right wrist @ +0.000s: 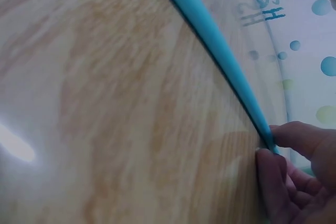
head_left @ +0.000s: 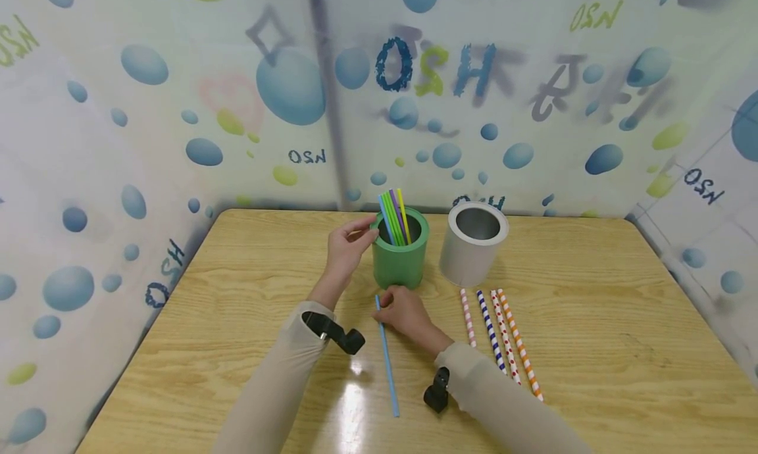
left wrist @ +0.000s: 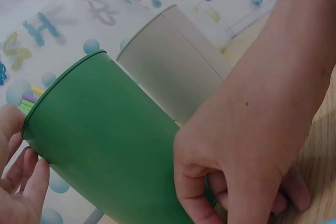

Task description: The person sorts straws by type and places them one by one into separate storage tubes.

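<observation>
A green can (head_left: 399, 264) stands upright on the table, holding several plain straws (head_left: 395, 218) in blue, green, purple and yellow that lean inside it. My left hand (head_left: 346, 250) holds the can at its left rim, fingertips against the edge (left wrist: 31, 124). Just in front of the can, my right hand (head_left: 408, 316) pinches a light blue straw (head_left: 387, 368) near its far end. That straw lies along the wood, pointing toward me, and the right wrist view shows thumb and fingers (right wrist: 270, 177) at its tip.
To the right of the green can stands a white can (head_left: 470, 256), with no straws showing in its mouth. Several patterned paper straws (head_left: 518, 342), striped and dotted, lie side by side near my right forearm. A printed cloth backdrop (head_left: 355, 151) rises behind the wooden table (head_left: 622, 296).
</observation>
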`<state>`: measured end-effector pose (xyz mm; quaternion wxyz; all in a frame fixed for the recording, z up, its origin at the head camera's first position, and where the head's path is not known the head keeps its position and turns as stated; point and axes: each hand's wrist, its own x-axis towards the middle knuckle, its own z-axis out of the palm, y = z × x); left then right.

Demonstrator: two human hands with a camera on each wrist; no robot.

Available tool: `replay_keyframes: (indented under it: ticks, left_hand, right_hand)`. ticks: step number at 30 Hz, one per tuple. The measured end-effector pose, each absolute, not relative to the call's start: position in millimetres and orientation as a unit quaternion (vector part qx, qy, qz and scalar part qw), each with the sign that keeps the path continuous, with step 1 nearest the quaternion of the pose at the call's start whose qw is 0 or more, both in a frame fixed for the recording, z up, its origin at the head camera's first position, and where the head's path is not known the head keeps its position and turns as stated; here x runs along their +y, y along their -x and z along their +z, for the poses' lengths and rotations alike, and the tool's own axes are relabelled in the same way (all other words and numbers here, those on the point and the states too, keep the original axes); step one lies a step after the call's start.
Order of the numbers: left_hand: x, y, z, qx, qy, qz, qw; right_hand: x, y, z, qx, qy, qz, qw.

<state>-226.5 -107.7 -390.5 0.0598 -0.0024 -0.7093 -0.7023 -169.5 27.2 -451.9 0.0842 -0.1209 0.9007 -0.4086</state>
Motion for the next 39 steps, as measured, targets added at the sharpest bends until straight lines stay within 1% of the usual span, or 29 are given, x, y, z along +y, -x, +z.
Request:
replay_keyframes:
  ticks: [5,12,20,31,34,39]
  left_hand:
    - [-107.7,226.3,-390.1,-0.706,-0.003,-0.706,0.056]
    - [-107.5,226.6,-390.1,-0.706,-0.007,-0.705,0.061]
    - [-107.1,227.5,-390.7,-0.709,-0.009,-0.702,0.068]
    - [-107.5,226.9,-391.5,-0.709,-0.005,-0.702,0.066]
    - [-107.6,227.2,-391.5,-0.709,-0.004,-0.702,0.065]
    - [-107.1,227.5,-391.5,-0.707,-0.003,-0.704,0.067]
  right_hand:
    - [27.2,169.9,-452.9,0.897,0.121,-0.417,0.086]
    - [26.3,169.6,-452.9,0.870,0.095,-0.466,0.126]
    - [27.3,170.8,-451.3,0.875,0.103,-0.454,0.129]
    - [32.8,175.1,-450.4,0.852,0.102,-0.488,0.163]
    - [33.7,175.0,-448.7,0.845,0.110,-0.498,0.161]
    - [34.4,174.2,-444.5,0.835,0.138,-0.516,0.133]
